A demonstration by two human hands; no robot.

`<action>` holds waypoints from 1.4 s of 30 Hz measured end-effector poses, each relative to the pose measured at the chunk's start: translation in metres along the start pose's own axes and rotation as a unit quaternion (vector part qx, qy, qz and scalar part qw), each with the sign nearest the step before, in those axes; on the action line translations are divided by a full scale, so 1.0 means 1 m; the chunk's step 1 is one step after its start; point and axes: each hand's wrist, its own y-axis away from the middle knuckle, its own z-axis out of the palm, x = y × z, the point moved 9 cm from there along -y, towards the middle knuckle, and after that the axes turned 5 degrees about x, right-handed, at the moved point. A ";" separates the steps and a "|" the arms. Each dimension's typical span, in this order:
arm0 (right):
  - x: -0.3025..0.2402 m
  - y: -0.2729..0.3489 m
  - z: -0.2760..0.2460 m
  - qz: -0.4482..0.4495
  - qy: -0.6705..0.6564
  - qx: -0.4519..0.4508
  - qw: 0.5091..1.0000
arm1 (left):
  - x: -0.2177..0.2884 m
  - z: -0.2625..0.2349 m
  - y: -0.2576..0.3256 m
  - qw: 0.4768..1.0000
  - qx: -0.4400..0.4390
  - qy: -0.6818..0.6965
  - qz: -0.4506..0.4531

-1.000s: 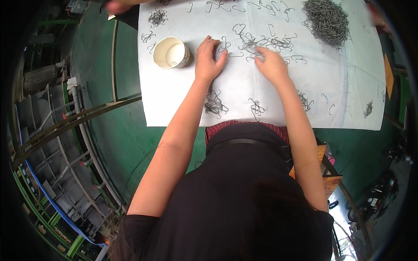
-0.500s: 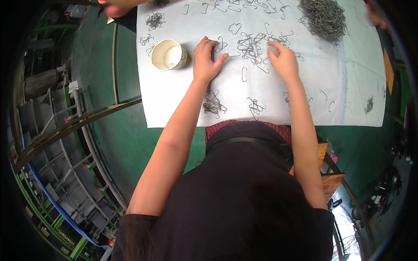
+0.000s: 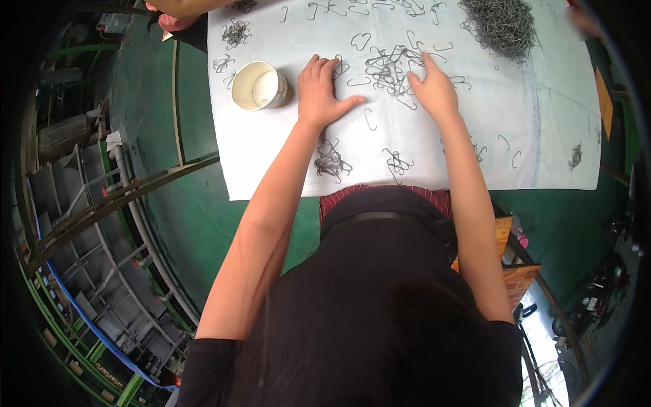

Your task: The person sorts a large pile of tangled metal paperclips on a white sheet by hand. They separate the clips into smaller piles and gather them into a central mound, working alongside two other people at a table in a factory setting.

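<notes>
My left hand [image 3: 319,95] rests on the white-covered table, fingers forward and thumb spread wide to the right. A bent wire hook [image 3: 342,66] lies at its fingertips, and I see nothing held in it. Just right of the middle, my right hand [image 3: 435,91] reaches to the edge of a loose pile of grey wire hooks [image 3: 386,71]. Its index finger stretches forward, with the thumb apart, touching or nearly touching the pile. A single hook [image 3: 369,119] lies between the hands, nearer to me. Left of my left hand stands a paper cup [image 3: 259,86], its inside pale.
A big dense heap of hooks [image 3: 502,27] sits at the far right. Small clusters [image 3: 331,161] [image 3: 397,163] lie along the near edge, others at the far left [image 3: 235,32]. Another person's arm [image 3: 183,8] shows at the far left, a blurred hand [image 3: 584,20] at the far right.
My left thumb has swung outward, away from the fingers. My right index finger has stretched forward and parted from the thumb. The single hook between the hands now lies more tilted.
</notes>
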 end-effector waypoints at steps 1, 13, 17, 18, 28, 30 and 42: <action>-0.004 -0.001 0.004 -0.025 -0.005 -0.019 0.999 | 0.008 -0.001 -0.002 0.999 -0.020 -0.028 0.028; 0.023 -0.014 -0.017 0.013 -0.057 0.059 0.997 | 0.015 0.006 -0.001 0.997 -0.052 0.024 0.060; 0.045 -0.013 -0.027 0.086 0.045 0.000 0.995 | 0.009 0.006 -0.002 0.999 -0.044 0.008 0.026; 0.049 -0.009 -0.020 0.099 0.041 -0.031 0.994 | 0.009 0.004 -0.001 0.999 -0.028 -0.001 0.031; -0.008 0.017 -0.018 -0.003 -0.006 -0.022 1.000 | 0.005 0.005 -0.003 0.999 -0.004 0.029 0.030; -0.013 0.019 -0.015 -0.007 0.050 -0.008 0.999 | 0.006 0.004 -0.003 0.999 -0.004 0.023 0.029; -0.034 0.012 -0.003 -0.029 0.030 -0.004 0.999 | 0.007 0.002 -0.002 1.000 -0.004 0.008 0.028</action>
